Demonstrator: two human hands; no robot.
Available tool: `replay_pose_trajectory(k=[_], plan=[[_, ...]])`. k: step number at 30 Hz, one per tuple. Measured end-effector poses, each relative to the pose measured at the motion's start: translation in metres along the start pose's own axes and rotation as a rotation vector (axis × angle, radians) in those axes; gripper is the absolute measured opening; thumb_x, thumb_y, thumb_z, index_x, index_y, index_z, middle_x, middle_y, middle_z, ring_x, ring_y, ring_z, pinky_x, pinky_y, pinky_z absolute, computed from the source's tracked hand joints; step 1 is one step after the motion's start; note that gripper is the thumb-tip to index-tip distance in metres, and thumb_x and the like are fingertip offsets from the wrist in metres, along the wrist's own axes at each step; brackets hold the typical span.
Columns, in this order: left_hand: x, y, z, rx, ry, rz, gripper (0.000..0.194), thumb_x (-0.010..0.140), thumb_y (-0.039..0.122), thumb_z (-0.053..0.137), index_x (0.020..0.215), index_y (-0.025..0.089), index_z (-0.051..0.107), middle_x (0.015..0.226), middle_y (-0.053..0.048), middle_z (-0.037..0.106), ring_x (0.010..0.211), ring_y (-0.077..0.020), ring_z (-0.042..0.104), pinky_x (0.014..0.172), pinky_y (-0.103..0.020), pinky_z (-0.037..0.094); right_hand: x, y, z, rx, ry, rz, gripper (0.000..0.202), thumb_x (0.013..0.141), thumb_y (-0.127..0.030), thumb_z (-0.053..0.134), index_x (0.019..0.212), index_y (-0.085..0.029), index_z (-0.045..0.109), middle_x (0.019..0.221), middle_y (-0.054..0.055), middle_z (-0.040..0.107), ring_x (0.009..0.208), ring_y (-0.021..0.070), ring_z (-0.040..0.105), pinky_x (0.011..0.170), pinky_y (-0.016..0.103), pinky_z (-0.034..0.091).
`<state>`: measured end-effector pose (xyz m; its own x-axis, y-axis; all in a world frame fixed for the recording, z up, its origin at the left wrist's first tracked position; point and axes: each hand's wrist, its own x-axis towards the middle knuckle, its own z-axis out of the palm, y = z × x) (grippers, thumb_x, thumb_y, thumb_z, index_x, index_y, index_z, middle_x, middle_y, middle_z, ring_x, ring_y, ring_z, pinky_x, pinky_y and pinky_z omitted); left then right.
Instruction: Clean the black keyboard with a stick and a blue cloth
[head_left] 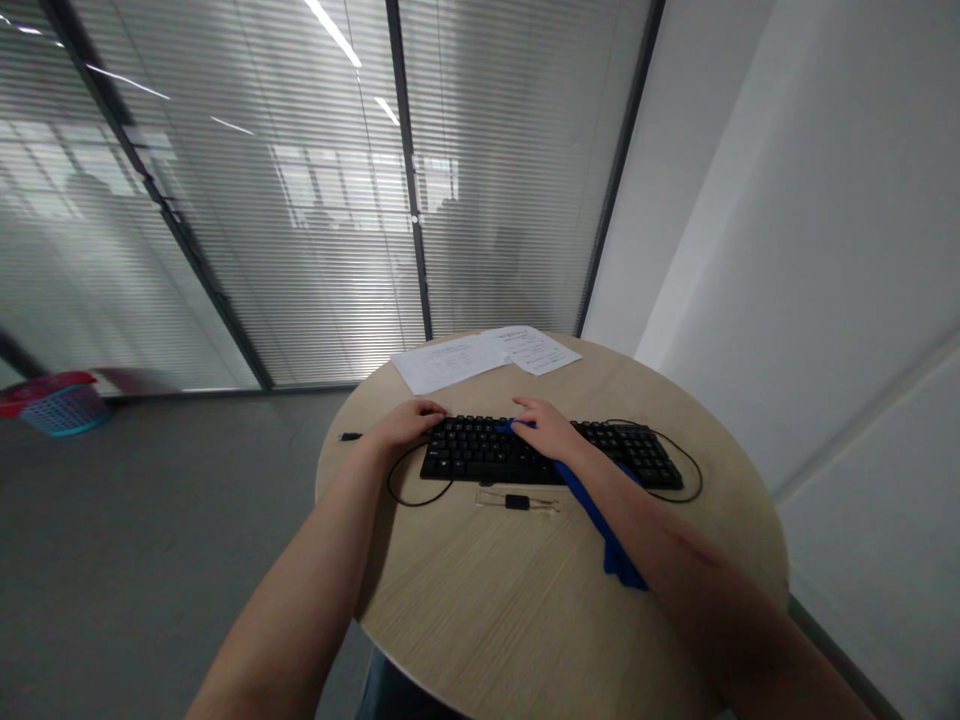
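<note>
A black keyboard (480, 450) lies across the round table. My left hand (409, 422) grips its upper left corner, fingers bent over the edge. Over the middle keys is my right hand (546, 430), pinching a blue cloth (592, 510). A bit of that cloth shows at the fingertips on the keys; the rest trails under my right wrist and forearm to the tabletop. Part of the keyboard is hidden beneath this hand and arm.
A black binder clip (517, 502) lies just in front of the keyboard. The black cable (401, 500) loops around both ends, its USB plug (349, 437) at the left. Printed papers (457, 362) lie at the table's (480, 600) back. A basket (64, 405) stands on the floor.
</note>
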<state>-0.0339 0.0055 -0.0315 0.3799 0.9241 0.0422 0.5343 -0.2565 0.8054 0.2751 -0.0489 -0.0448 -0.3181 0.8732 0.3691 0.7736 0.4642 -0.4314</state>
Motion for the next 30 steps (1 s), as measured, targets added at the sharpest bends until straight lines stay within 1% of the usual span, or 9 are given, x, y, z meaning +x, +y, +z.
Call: replay_pose_trajectory(k=[3,8,11,15,20,25,30], plan=[[0.000,0.001,0.000,0.003,0.000,0.010,0.038,0.071,0.044,0.064,0.093,0.016,0.076,0.098,-0.008,0.078,0.094,-0.0270,0.069,0.088,-0.037,0.052,0.000,-0.001,0.000,-0.010,0.022,0.008,0.023,0.090,-0.032,0.060,0.090,-0.021,0.081,0.143,0.010,0.059,0.128,0.0255,0.057,0.113,0.040,0.040],[0.000,0.004,-0.002,0.014,-0.011,0.011,0.036,0.070,0.042,0.065,0.093,0.017,0.077,0.099,-0.008,0.078,0.095,-0.0266,0.069,0.090,-0.037,0.051,0.000,0.000,0.001,-0.020,0.011,0.032,0.025,0.091,-0.033,0.060,0.100,-0.022,0.081,0.144,0.010,0.058,0.130,0.0270,0.056,0.114,0.041,0.039],[0.000,0.007,-0.004,0.001,-0.035,-0.004,0.037,0.070,0.041,0.064,0.095,0.017,0.077,0.100,-0.008,0.078,0.095,-0.0263,0.069,0.090,-0.037,0.051,0.001,0.002,0.001,0.018,0.012,0.041,0.024,0.091,-0.033,0.060,0.097,-0.022,0.081,0.143,0.008,0.059,0.129,0.0253,0.058,0.113,0.039,0.040],[0.001,0.009,-0.005,0.009,-0.049,-0.014,0.039,0.071,0.041,0.064,0.097,0.016,0.076,0.101,-0.008,0.078,0.096,-0.0261,0.068,0.092,-0.036,0.050,0.001,0.001,0.000,0.031,0.011,0.045,0.024,0.090,-0.032,0.060,0.094,-0.021,0.081,0.144,0.009,0.058,0.128,0.0245,0.058,0.113,0.037,0.041],[0.002,0.010,-0.004,0.018,-0.051,-0.028,0.037,0.070,0.041,0.063,0.096,0.017,0.076,0.100,-0.008,0.077,0.099,-0.0267,0.068,0.092,-0.036,0.050,0.000,-0.001,-0.002,0.017,-0.006,0.058,0.025,0.091,-0.033,0.059,0.097,-0.022,0.081,0.144,0.008,0.058,0.130,0.0256,0.057,0.114,0.039,0.039],[0.002,0.012,-0.004,-0.031,-0.059,-0.037,0.038,0.068,0.042,0.066,0.095,0.017,0.076,0.098,-0.007,0.078,0.094,-0.0266,0.068,0.090,-0.037,0.051,0.001,-0.001,-0.001,0.035,-0.007,0.053,0.025,0.091,-0.033,0.060,0.098,-0.022,0.081,0.143,0.009,0.059,0.129,0.0260,0.058,0.113,0.040,0.040],[0.003,0.007,-0.004,-0.028,-0.058,-0.022,0.039,0.069,0.043,0.067,0.096,0.018,0.077,0.100,-0.007,0.078,0.098,-0.0277,0.068,0.091,-0.037,0.050,0.002,0.002,-0.001,0.056,0.002,0.065,0.020,0.089,-0.030,0.062,0.090,-0.024,0.081,0.143,0.006,0.060,0.128,0.0253,0.058,0.112,0.039,0.042]])
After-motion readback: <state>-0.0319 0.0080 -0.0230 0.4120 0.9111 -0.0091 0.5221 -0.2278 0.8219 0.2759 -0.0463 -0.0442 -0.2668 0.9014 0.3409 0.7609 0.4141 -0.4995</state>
